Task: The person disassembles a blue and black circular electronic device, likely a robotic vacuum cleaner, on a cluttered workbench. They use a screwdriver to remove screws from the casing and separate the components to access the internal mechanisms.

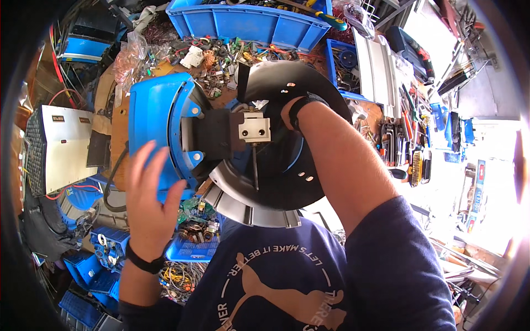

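Navy shirt (309,265) with printed front and right sleeve (386,254) — nearest the camera. Right hand (287,113): dark strap (298,105) at the wrist, inside a round black shell (287,190) with a silver rim; fingers hidden, so whether they grasp anything cannot be told. Left hand (150,201): dark wristband (144,263), fingers spread and released, in front of a blue housing (152,118); contact cannot be told. Housing and shell: side by side over the brown tabletop (118,121), a dark block (213,134) between them. Pale block (254,128): two dark holes, beside the dark block; thin metal rod (255,171) just below. Beyond: small loose parts (221,77), heaped before a blue crate (248,27). Right side: hand tools — hex keys (392,143), wire brush (417,167). Lower left: blue tray (190,252), tangled cables (179,278).
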Action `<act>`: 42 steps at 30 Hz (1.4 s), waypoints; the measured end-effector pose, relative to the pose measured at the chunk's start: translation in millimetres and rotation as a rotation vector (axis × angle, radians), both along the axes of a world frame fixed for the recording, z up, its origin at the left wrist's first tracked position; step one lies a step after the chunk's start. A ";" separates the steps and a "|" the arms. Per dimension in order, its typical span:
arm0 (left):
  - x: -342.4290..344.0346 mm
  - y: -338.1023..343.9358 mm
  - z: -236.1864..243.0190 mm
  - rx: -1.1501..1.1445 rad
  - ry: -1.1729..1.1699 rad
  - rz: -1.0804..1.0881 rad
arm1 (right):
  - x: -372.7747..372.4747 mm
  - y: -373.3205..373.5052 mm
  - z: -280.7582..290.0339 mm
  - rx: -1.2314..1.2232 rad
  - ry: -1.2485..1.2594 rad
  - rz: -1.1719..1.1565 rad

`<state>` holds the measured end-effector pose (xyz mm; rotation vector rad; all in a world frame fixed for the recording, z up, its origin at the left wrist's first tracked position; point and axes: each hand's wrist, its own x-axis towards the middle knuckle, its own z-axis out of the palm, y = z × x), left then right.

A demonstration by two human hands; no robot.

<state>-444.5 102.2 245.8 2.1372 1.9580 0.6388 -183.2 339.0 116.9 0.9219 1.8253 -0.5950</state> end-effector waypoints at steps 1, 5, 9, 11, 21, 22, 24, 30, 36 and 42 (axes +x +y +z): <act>-1.5 -6.9 -11.0 0.040 -0.022 0.081 | -0.7 1.5 -3.5 -0.002 -0.001 -0.021; -5.2 -18.1 -48.0 0.190 -0.059 0.284 | -2.7 2.4 -12.7 -0.009 -0.001 -0.101; -3.3 0.1 -61.7 0.291 -0.060 0.344 | 7.5 -5.6 -17.3 -0.023 -0.022 -0.222; -2.3 4.6 -62.3 0.314 -0.014 0.360 | 5.7 -9.2 -21.1 -0.037 -0.021 -0.254; -1.3 9.3 -64.3 0.292 0.115 0.359 | -1.0 -14.5 -46.2 -0.108 -0.007 -0.151; -0.2 10.9 -63.3 0.297 0.116 0.350 | 0.3 -13.0 -59.9 -0.122 -0.001 -0.079; 0.9 11.9 -63.1 0.303 0.123 0.344 | 2.8 -10.9 -78.8 -0.124 0.030 -0.018; 0.9 9.2 -63.9 0.296 0.147 0.370 | -7.9 -12.3 -72.3 -0.093 0.008 -0.055; 0.8 10.1 -65.3 0.312 0.151 0.370 | -10.2 -9.8 -88.5 -0.069 0.025 -0.030; 2.1 10.7 -64.6 0.319 0.153 0.373 | -4.1 -5.0 -118.8 -0.113 0.085 -0.046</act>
